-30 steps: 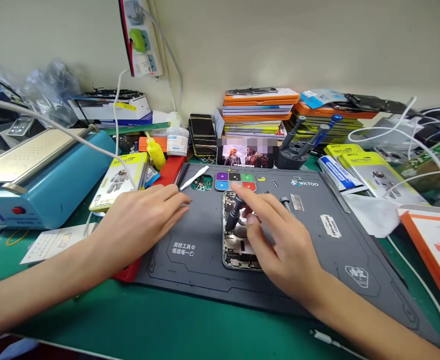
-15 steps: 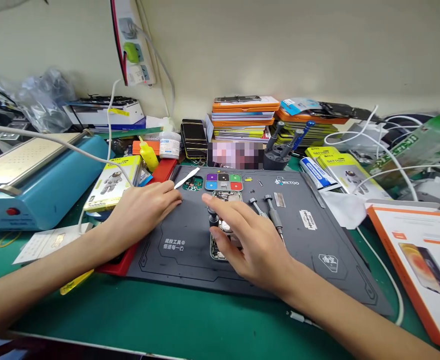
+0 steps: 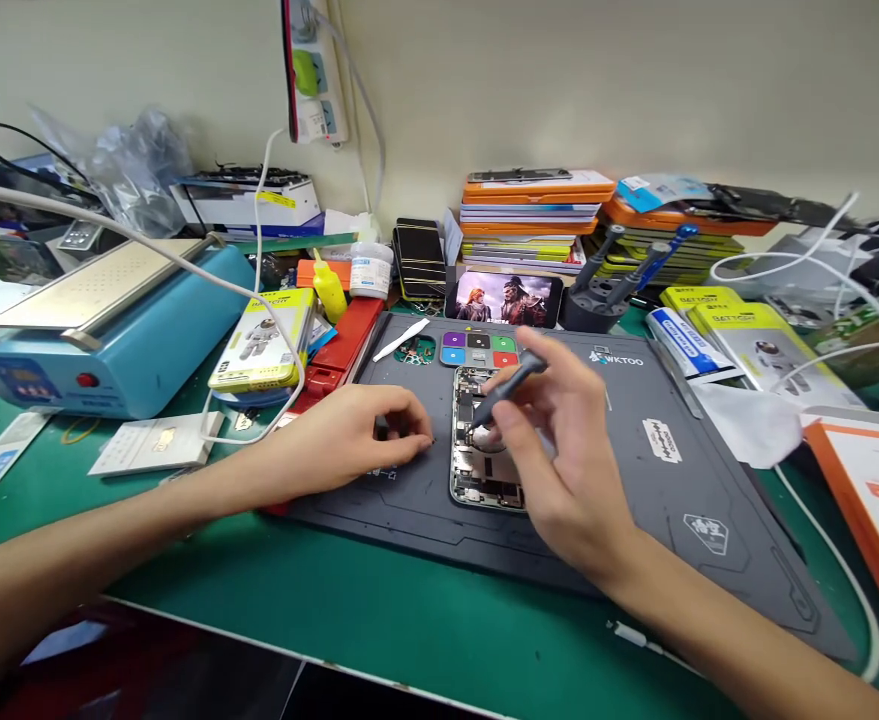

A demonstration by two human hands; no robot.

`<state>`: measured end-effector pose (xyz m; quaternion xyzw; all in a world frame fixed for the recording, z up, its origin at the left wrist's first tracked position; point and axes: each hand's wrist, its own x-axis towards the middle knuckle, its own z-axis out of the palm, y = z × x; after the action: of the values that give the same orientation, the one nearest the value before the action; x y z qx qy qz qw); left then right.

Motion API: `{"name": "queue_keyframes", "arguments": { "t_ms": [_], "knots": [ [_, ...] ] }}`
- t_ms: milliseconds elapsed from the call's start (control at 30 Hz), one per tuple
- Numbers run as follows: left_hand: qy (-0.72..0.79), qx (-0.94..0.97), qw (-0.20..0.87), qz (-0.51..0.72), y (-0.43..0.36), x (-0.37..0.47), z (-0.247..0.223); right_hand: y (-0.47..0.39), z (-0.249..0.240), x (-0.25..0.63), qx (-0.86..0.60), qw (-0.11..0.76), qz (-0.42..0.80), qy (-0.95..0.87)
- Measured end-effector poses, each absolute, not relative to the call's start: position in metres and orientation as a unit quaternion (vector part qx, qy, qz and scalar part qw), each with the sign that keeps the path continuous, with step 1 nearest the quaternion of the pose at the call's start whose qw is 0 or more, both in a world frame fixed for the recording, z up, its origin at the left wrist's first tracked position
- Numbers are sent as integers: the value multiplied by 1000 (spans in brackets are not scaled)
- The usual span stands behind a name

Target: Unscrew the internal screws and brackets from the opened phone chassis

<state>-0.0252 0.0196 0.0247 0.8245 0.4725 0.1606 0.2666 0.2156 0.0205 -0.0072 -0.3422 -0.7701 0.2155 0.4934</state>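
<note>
An opened phone (image 3: 471, 465) lies on the dark grey mat (image 3: 409, 515), its inner parts exposed. My right hand (image 3: 570, 450) grips a dark screwdriver (image 3: 510, 390), tilted, with its lower end over the phone's upper middle. To the left of the phone, my left hand (image 3: 356, 435) is low over the mat, thumb and index finger pinched together; a tiny dark speck shows at the fingertips, too small to name. Behind the phone sit a tray of coloured squares (image 3: 478, 341) and a white pointed tool (image 3: 401, 340) beside a small green board (image 3: 418, 351).
A lit phone screen (image 3: 506, 298) leans at the back, next to a screwdriver holder (image 3: 595, 305). A blue machine (image 3: 120, 350) and yellow battery boxes (image 3: 263, 345) stand left. White cables (image 3: 836, 560) and an orange-edged box (image 3: 870, 470) are on the right.
The view has turned, so the scene sits further right. My left hand has come from beside the white tool towards the phone. The screwdriver in my right hand has gone from upright to tilted.
</note>
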Motion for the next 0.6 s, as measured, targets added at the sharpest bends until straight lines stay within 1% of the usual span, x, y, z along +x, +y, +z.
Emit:
{"name": "queue_keyframes", "arguments": {
  "t_ms": [100,200,400,600],
  "knots": [
    [455,818,311,162,19,-19,23,25,-6,217,-367,540,248,-716],
    [446,820,317,166,17,-12,22,27,-6,217,-364,558,281,-690],
    [434,845,265,165,15,-4,20,23,-6,214,-352,557,268,-703],
    [396,888,186,141,14,3,14,22,-6,214,-353,552,283,-700]
  ]
}}
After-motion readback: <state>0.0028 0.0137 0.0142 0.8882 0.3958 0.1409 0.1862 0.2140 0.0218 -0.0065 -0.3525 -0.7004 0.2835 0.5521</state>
